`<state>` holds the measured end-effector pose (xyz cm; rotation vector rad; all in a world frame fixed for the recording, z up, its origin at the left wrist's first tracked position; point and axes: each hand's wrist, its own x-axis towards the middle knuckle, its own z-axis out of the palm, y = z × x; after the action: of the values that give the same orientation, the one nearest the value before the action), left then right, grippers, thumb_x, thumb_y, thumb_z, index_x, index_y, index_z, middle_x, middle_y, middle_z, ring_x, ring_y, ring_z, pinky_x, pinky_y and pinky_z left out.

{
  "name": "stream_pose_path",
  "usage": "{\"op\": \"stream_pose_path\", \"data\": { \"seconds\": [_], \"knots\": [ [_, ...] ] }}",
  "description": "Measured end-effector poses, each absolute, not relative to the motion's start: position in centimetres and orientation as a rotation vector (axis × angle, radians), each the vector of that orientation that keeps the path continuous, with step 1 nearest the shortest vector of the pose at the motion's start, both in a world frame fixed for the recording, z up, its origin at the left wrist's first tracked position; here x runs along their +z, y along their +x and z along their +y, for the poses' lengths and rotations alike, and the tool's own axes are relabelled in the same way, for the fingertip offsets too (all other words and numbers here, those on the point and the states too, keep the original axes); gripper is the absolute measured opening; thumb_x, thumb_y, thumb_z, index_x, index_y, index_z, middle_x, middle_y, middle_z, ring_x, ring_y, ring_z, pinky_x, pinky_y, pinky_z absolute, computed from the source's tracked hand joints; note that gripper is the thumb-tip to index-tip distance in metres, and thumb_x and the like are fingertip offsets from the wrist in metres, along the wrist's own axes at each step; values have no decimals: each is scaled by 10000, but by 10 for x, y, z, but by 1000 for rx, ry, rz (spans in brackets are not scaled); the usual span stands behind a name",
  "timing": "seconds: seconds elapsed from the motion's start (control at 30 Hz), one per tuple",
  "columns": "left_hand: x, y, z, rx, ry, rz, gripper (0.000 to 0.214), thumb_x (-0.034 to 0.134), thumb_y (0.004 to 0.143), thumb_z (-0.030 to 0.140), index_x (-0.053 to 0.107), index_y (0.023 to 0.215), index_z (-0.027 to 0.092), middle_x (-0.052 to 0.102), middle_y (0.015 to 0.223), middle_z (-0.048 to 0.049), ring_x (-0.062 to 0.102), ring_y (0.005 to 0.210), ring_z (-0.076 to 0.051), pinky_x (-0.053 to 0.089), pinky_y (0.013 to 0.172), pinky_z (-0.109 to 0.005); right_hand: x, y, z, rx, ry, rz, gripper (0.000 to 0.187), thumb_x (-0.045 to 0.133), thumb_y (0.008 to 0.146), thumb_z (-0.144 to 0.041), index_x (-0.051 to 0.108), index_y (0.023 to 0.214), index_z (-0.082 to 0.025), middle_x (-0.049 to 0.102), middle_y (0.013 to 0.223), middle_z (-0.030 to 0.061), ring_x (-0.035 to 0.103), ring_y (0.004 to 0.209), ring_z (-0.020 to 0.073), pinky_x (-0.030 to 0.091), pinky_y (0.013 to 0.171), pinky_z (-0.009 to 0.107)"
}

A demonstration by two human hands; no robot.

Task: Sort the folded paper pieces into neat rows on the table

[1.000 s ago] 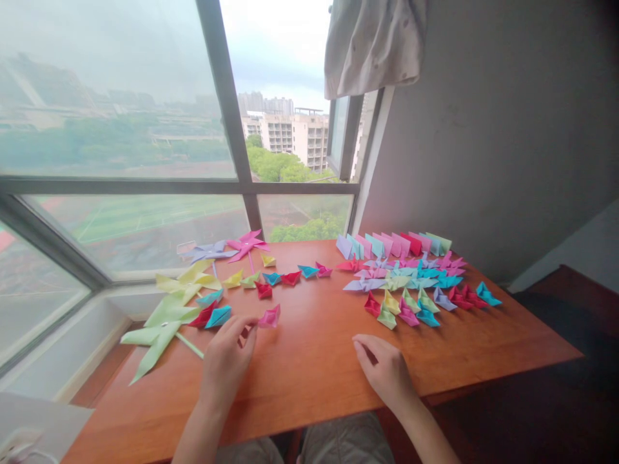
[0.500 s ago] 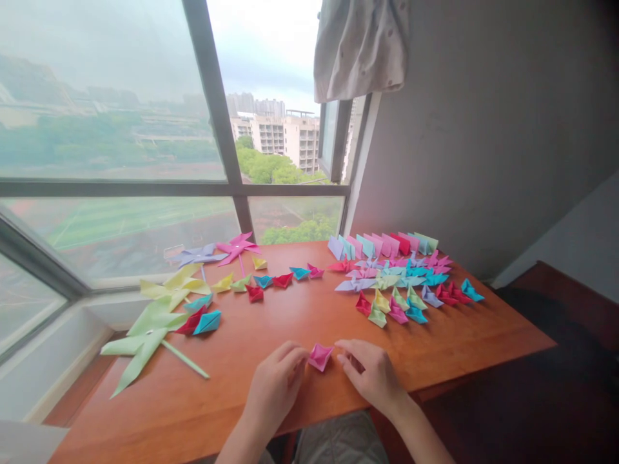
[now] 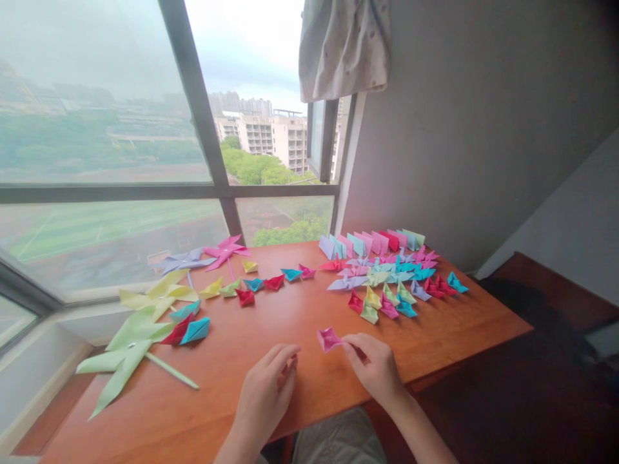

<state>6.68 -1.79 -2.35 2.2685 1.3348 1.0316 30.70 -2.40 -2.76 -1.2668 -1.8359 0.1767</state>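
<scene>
Pink boat (image 3: 329, 339) at the clock's centre, twelve toward the window (image 3: 226, 189), over the front half of the table (image 3: 319, 317). The right hand (image 3: 374, 367), at four o'clock, closes thumb and forefinger on the boat's three-o'clock tip; I read this small pinch as sparing the folds and leaving the hull uncrushed. From my remote seat I cannot tell whether the hull touches the wood. The left hand (image 3: 271, 383), at eight o'clock, is loosely curled, thumb and fingertips a little apart, with nothing seen in it; it stands apart from the boat, probably because one pinch bears so light a thing. At two o'clock, boats in close rows (image 3: 389, 307) lie in front of the cranes (image 3: 402, 274); at one, folded sheets (image 3: 365, 243) stand on edge, one behind another, which I take to save room. This block seems sorted by kind. At ten, looser boats (image 3: 274, 282) form a crooked line. At nine to ten, pinwheels (image 3: 135, 348) lie flat along the table's edge, presumably since their sticks would not let them stand.
</scene>
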Motion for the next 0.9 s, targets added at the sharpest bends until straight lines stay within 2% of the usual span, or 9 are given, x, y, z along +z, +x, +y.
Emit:
{"op": "stream_pose_path", "data": {
  "seconds": [0.17,0.4,0.6,0.9],
  "knots": [
    [-25,66,-17,990,2241,1359,225,449,938,233,639,1060,225,704,924,-61,677,722,-156,545,615,-222,-24,356,-26,-66,-1435,-1563,220,538,927,-331,708,892,-197,727,781,52,664,657,156,508,652,244],
    [-27,65,-15,939,2254,1323,220,444,943,204,624,1068,221,696,923,-51,677,737,-155,538,618,-225,-27,463,-27,-340,-1819,-1210,357,567,871,-489,732,927,-177,739,741,54,680,645,185,476,633,259],
    [-28,65,-14,926,2258,1318,223,440,935,186,625,1053,224,704,930,-48,684,773,-163,536,616,-225,-55,504,-24,-417,-2035,-1258,361,508,862,-467,733,911,-190,745,772,62,688,693,220,429,594,275],
    [-28,65,-14,900,2245,1326,218,444,935,187,626,1047,231,702,920,-41,676,750,-157,532,622,-226,-65,503,-10,-382,-2120,-1339,322,504,862,-440,733,931,-224,748,798,59,660,688,210,375,556,270]
  ]
}}
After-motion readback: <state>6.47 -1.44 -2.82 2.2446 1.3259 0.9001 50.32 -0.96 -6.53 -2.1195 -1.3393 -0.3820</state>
